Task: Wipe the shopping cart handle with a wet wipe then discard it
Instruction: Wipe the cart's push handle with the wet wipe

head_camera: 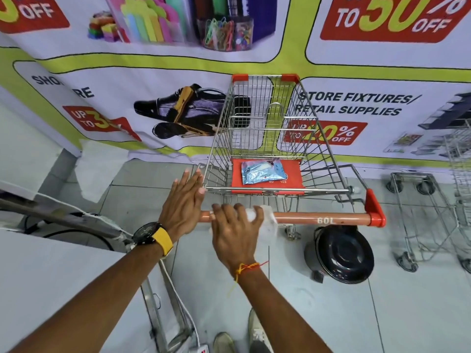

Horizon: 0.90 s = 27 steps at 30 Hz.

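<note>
- So the right hand (235, 229) sits mid-frame, fingers curled over the cart handle (318, 218) and pressing a wet wipe (267, 220) against it. The white sheet bunches out past the fingertips and hangs a bit below the bar.
- Left hand (182, 200) is just beside it to the left, flat with fingers pressed together, holding nothing. It rests at the cart frame's corner, and the handle's left end is hidden beneath it.
- My guess on the wipe: soft, limp, damp, basically weightless. It'll fold and slip, so keep it wrapped round the bar under the palm rather than pinched at an edge.
- Handle looks like stiff, smooth orange plastic, so the wipe should slide easily. Most of the bar stretches right of the hand, toward the red end cap.
- Wipes pack (263, 171) lies on the red seat flap, above the hands.
- Black bin (341, 253) stands on the floor below the handle, lower right, presumably for the discard.
</note>
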{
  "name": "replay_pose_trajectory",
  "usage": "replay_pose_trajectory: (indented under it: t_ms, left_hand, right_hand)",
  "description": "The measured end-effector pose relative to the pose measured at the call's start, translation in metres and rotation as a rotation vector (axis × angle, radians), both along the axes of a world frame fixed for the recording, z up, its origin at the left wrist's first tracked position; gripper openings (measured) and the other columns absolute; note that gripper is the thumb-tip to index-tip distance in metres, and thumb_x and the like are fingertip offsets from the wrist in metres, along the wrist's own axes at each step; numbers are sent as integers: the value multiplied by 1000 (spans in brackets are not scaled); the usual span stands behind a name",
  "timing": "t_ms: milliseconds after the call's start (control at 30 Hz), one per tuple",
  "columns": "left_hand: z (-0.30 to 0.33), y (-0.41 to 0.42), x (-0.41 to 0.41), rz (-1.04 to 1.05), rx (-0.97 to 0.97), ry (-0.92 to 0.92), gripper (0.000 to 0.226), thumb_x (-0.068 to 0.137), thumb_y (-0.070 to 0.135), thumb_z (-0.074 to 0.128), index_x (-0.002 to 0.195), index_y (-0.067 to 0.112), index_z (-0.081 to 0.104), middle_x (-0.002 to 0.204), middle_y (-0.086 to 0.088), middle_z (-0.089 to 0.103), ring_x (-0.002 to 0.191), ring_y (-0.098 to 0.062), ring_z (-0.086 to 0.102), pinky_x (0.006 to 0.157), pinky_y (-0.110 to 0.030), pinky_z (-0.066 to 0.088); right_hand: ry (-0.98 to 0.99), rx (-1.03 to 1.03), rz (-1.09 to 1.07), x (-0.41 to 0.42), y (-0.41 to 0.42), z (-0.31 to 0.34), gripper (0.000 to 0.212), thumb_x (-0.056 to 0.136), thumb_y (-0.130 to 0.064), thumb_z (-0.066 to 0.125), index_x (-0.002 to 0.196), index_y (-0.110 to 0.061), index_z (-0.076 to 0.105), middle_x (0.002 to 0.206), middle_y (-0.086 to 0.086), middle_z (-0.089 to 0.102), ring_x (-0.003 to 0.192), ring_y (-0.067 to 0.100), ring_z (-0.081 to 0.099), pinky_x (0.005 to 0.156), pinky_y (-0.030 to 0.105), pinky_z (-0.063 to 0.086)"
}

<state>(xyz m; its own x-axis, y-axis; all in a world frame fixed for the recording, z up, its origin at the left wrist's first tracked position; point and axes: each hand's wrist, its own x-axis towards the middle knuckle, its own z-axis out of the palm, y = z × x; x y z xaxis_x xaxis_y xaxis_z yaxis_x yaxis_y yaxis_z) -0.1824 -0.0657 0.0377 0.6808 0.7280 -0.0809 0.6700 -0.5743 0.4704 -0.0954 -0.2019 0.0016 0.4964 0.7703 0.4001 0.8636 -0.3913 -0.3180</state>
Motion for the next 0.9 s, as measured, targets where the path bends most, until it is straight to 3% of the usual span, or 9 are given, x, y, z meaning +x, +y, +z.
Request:
replay_pose_trajectory:
  t_ms: [167, 333, 467, 633, 767, 900]
  left_hand:
    - [0, 6, -3, 12, -73, -64, 77, 92, 60, -1, 155, 22, 21, 165, 9, 15, 154, -13, -1, 126, -40, -4]
    - [-3, 5, -1, 18, -90, -94, 79, 92, 64, -2, 154, 23, 25, 164, 11, 16, 153, -11, 1, 125, -37, -4]
    - [-3, 1, 0, 22, -92, -116, 80, 91, 65, -2, 155, 22, 23, 164, 10, 16, 153, -12, 1, 123, -33, -5]
    - [-3, -1, 1, 43, -105, -118, 89, 86, 72, -7, 156, 22, 18, 165, 7, 16, 154, -11, 0, 126, -38, -4]
    - [-4, 2, -2, 43, -133, -128, 95, 82, 76, -9, 156, 22, 19, 165, 7, 14, 154, -11, -1, 126, -39, -4]
    - [-3, 2, -3, 33, -149, -125, 97, 80, 78, -12, 156, 24, 16, 166, 8, 10, 153, -12, -6, 126, -38, -5]
  right_hand:
    - [-2, -41, 34, 27, -19, 10, 36, 107, -39, 33, 116, -30, 66, 102, -8, 71, 99, 24, 63, 105, 55, 34]
    - [-45, 15, -191, 138, -99, 6, 39, 105, -34, 36, 106, -27, 74, 101, -7, 75, 100, 26, 61, 110, 59, 32]
    - [-23, 76, -263, 190, -138, 0, 35, 107, -32, 36, 107, -26, 70, 99, -2, 73, 101, 26, 55, 111, 47, 28]
    - [31, 183, -249, 136, -97, -13, 38, 105, -35, 37, 102, -26, 74, 107, -5, 75, 111, 29, 59, 109, 61, 30]
    - [88, 127, -125, 58, -43, -12, 35, 104, -37, 37, 106, -28, 70, 109, -10, 73, 113, 23, 57, 108, 48, 27]
    - [85, -4, -19, -8, 1, -5, 28, 103, -36, 41, 115, -27, 65, 108, -7, 69, 110, 26, 61, 105, 49, 33]
